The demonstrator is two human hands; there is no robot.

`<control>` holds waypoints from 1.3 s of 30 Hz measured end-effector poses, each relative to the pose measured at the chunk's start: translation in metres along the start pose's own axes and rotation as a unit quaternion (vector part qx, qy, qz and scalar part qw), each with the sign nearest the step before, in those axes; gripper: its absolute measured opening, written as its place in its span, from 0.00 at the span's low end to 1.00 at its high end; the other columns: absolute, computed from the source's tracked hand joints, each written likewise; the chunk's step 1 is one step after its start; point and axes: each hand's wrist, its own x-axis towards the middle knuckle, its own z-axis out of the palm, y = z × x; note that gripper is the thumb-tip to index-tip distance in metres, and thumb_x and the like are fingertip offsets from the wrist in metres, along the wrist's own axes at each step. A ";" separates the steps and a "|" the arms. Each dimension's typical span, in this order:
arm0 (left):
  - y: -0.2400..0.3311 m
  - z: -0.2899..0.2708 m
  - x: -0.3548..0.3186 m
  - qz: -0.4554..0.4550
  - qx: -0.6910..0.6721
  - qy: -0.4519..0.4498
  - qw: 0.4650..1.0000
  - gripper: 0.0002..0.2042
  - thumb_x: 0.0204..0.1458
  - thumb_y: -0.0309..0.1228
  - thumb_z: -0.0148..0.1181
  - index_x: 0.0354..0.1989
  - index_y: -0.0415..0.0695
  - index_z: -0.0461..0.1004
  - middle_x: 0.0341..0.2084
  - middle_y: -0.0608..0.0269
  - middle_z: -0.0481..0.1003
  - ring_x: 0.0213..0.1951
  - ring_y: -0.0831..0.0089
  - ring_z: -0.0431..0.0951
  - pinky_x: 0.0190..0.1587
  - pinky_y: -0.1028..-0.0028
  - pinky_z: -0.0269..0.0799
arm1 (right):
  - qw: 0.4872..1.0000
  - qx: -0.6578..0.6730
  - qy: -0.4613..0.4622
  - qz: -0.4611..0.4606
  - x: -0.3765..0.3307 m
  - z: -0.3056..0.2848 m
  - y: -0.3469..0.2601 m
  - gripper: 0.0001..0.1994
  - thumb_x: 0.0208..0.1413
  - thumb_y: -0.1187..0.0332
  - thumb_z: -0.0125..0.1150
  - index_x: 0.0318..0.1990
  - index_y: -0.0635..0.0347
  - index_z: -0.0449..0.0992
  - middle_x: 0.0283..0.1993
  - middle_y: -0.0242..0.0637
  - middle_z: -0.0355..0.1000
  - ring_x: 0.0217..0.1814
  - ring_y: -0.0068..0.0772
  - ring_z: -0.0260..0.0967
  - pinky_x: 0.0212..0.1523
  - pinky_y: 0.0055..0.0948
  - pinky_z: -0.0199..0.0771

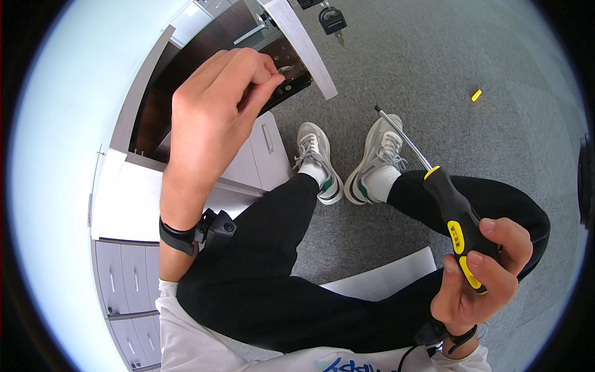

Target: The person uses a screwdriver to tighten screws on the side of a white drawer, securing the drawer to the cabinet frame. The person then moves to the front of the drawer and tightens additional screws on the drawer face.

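Head view: the person sits on a white seat (396,273) over grey carpet (496,74), legs in black trousers, shoes (347,164) on the floor; the left hand (214,102) is raised to the edge of an open dark wooden door (186,80), its fingers pinched closed on something small at the lock plate (286,77) set in that edge, though what they pinch is too small to tell; a lever handle (251,32) sits just above the plate, and a key (331,22) hangs near the top of the picture; the right hand (480,273) is low, over the right thigh, wrapped closed round the black-and-yellow handle of a screwdriver (443,198), whose shaft points up and away toward the shoes, well apart from the door; a small yellow piece (476,95) lies on the carpet far to the right; white drawers (130,291) stand at the left; as a judgement, the step in hand is finger work on a fastener at the lock plate, with the tool waiting; the next move would call for bringing the screwdriver tip up to the plate and seating it square while the left hand steadies the part.
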 end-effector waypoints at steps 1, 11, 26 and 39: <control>0.000 0.001 0.000 -0.004 0.001 -0.006 1.000 0.07 0.51 0.20 0.70 0.30 0.38 0.75 0.30 0.66 0.80 0.23 0.82 0.69 0.25 0.81 0.64 | 1.000 0.000 -0.012 -0.001 0.000 0.001 0.000 0.23 0.42 0.79 0.70 0.44 0.40 0.72 0.52 0.42 0.68 0.41 0.40 0.67 0.38 0.35 0.68; -0.001 0.006 0.001 0.019 0.025 -0.005 0.999 0.13 0.46 0.23 0.71 0.28 0.41 0.68 0.21 0.62 0.71 0.24 0.63 0.71 0.27 0.68 0.69 | 1.000 -0.007 -0.014 -0.003 0.000 0.000 0.000 0.23 0.41 0.78 0.70 0.44 0.39 0.71 0.52 0.41 0.68 0.41 0.39 0.67 0.38 0.34 0.69; -0.002 0.011 0.002 0.087 0.092 0.022 0.992 0.12 0.46 0.24 0.71 0.29 0.42 0.69 0.23 0.64 0.71 0.26 0.66 0.72 0.26 0.69 0.71 | 1.000 -0.006 -0.016 0.002 -0.002 0.000 0.002 0.22 0.42 0.78 0.70 0.43 0.40 0.72 0.52 0.41 0.68 0.41 0.39 0.67 0.39 0.35 0.69; -0.004 0.009 0.001 0.091 0.081 0.009 0.992 0.11 0.46 0.24 0.70 0.32 0.43 0.71 0.25 0.63 0.73 0.28 0.65 0.75 0.27 0.69 0.72 | 1.000 -0.008 -0.010 0.001 -0.005 -0.001 0.003 0.24 0.41 0.79 0.69 0.45 0.41 0.71 0.52 0.42 0.68 0.42 0.41 0.67 0.39 0.37 0.69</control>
